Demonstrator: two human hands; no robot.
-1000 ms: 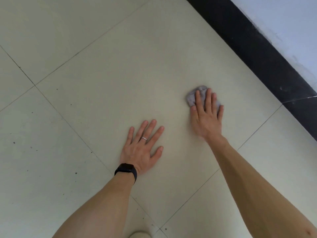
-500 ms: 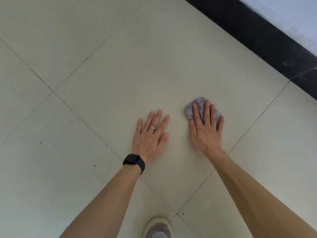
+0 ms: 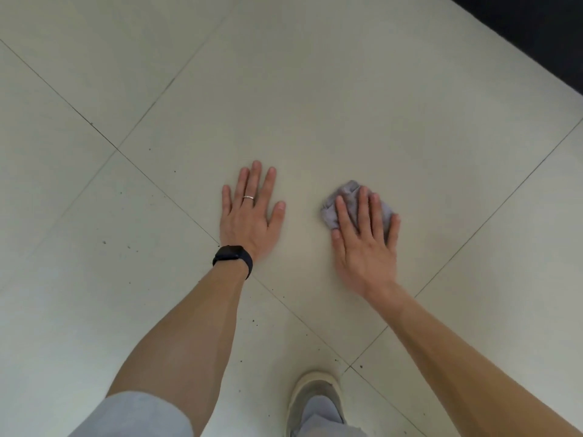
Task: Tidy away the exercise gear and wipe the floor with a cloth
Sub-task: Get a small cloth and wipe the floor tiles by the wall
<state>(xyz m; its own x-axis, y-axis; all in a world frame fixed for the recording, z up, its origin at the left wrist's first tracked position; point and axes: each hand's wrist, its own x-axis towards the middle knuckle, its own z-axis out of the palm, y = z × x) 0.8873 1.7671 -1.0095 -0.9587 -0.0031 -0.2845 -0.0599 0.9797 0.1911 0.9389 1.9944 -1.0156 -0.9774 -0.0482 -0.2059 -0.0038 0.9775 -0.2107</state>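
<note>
A small crumpled grey cloth (image 3: 345, 198) lies on the pale tiled floor (image 3: 315, 105). My right hand (image 3: 366, 244) presses flat on the cloth with straight fingers, covering most of it. My left hand (image 3: 250, 216) rests flat on the floor to the left of the cloth, fingers spread, with a ring on one finger and a black watch on the wrist. No exercise gear is in view.
A black skirting strip (image 3: 536, 33) runs along the top right corner. My shoe (image 3: 315, 398) stands on the floor at the bottom centre. Dark specks dot the tiles at left and near the tile joints.
My right hand has slid the cloth toward me, away from the black skirting. My left hand has shifted closer too, and my shoe has come into view.
</note>
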